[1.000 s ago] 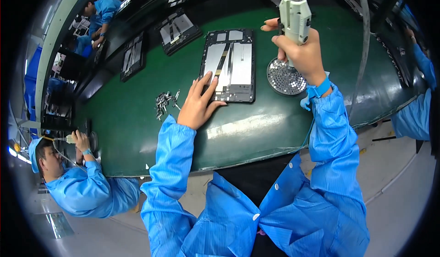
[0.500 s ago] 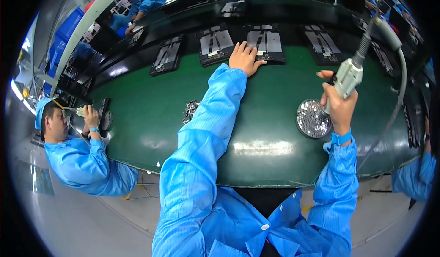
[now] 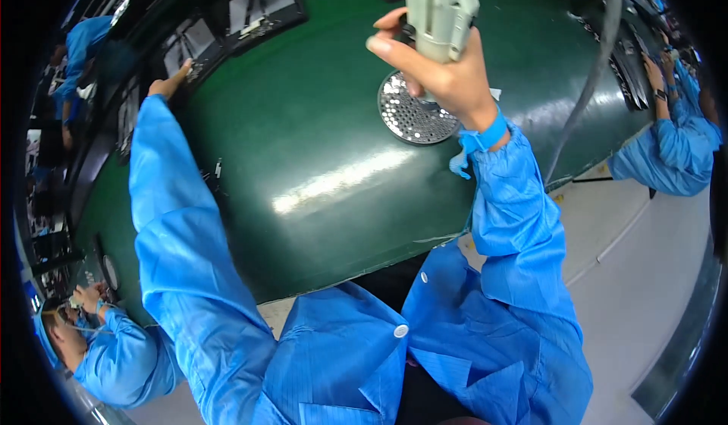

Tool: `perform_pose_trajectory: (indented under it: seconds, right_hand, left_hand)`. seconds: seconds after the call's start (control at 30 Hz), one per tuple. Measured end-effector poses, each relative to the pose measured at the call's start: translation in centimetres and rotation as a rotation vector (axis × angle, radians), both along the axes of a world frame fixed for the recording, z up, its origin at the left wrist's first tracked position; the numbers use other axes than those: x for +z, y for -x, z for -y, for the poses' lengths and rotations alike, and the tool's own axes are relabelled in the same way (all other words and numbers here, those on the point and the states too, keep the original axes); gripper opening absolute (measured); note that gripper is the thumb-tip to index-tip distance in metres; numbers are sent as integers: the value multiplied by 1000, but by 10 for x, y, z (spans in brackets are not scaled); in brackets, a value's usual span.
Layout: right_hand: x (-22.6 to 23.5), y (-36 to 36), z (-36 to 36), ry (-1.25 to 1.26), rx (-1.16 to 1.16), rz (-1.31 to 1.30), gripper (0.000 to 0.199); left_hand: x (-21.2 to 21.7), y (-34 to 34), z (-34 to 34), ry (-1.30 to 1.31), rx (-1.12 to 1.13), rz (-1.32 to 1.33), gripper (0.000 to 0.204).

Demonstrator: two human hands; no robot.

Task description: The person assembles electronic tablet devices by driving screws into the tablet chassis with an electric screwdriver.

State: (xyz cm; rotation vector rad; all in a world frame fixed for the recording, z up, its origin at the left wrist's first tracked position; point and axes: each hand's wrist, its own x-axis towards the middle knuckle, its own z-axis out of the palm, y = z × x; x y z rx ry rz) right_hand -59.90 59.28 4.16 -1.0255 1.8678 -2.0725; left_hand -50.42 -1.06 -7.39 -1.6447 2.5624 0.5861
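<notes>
My right hand is closed around a pale grey-green electric screwdriver, its thumb and a finger stretched forward along the body. Just beneath it on the green bench lies a round dish of shiny perforated metal, its right part covered by the hand. Far off to the left, my left hand has its visible finger stretched out at the near edge of a flat dark device panel. The other fingers are hard to make out. Small loose metal parts show beside my left sleeve.
More device panels stand in a row along the far side. A grey cable hangs right of the screwdriver. A co-worker sits at the lower left, another person at the right. The bench's front edge runs before me.
The view has turned, so the bench sits slanted. My left hand has shifted leftward along the row of panels. My right hand keeps the screwdriver above the dish.
</notes>
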Motion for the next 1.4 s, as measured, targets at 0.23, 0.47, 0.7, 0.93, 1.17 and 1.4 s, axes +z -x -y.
perform_pose_trajectory:
  seconds: [0.23,0.47,0.7,0.93,1.17,1.4]
  right_hand:
    - [-12,3,1,49,73,49,16]
    - [-20,0,15,88,141,14,15]
    - [-15,-11,27,96,165,77,13]
    - [-17,-7,18,68,112,85,15]
    - [-19,-8,22,85,124,89,15]
    - [-21,-5,24,64,117,75,15]
  left_hand:
    - [46,-23,-54,-587,156,-540,92]
    - [79,-63,-97,-101,87,-943,99]
    - [105,-170,-272,-383,47,-1226,48]
    - [64,-187,-412,-668,130,-1191,55]
    - [52,-221,-458,-429,84,-932,60]
    - [54,-224,-483,-302,26,-856,57]
